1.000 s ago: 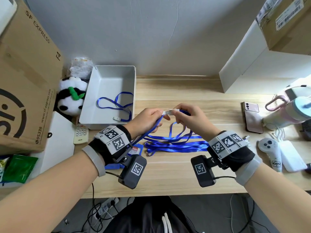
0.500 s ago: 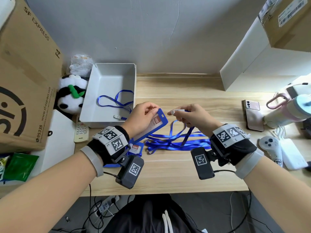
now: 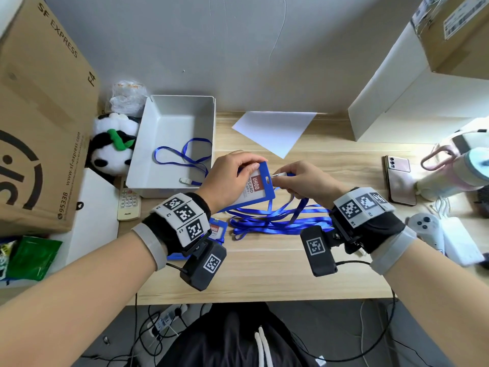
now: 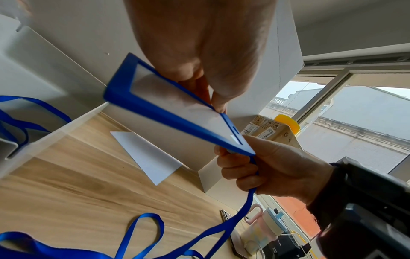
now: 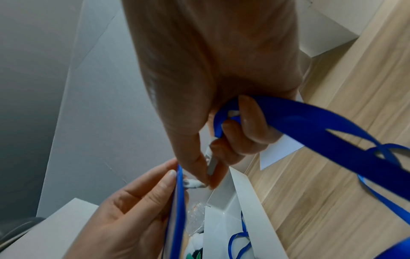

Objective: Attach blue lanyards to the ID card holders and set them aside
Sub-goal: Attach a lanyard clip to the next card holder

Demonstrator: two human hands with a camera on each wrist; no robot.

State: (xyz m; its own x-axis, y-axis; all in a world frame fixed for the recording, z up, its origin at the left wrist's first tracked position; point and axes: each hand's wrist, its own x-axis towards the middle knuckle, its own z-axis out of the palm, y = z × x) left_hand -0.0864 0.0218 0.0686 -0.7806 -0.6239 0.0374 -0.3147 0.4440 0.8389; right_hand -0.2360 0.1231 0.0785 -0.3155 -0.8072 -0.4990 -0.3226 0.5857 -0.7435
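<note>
My left hand (image 3: 232, 176) holds a blue ID card holder (image 3: 258, 186) up over the desk, fingers curled round its far edge. The holder (image 4: 177, 112) shows its slot at the end near my right hand (image 3: 299, 181). My right hand pinches the metal clip (image 3: 279, 175) of a blue lanyard (image 3: 291, 207), its tip right at the holder's slot. The clip (image 5: 211, 163) sits between thumb and forefinger, and the strap (image 5: 321, 131) trails down to a pile of lanyards (image 3: 277, 223) on the desk. Another card holder (image 3: 215, 230) lies under my left wrist.
A white tray (image 3: 148, 154) at the left holds one lanyard (image 3: 182, 160). A white sheet of paper (image 3: 275, 131) lies behind my hands. A phone (image 3: 399, 181), a bottle (image 3: 455, 173) and a controller (image 3: 423, 226) are on the right. A cardboard box (image 3: 39, 115), a panda toy (image 3: 111, 152) and a remote (image 3: 129, 202) stand left.
My left hand picked up the card holder and raised it, turning its slotted end toward the right hand. The right hand brought the lanyard clip up to the slot.
</note>
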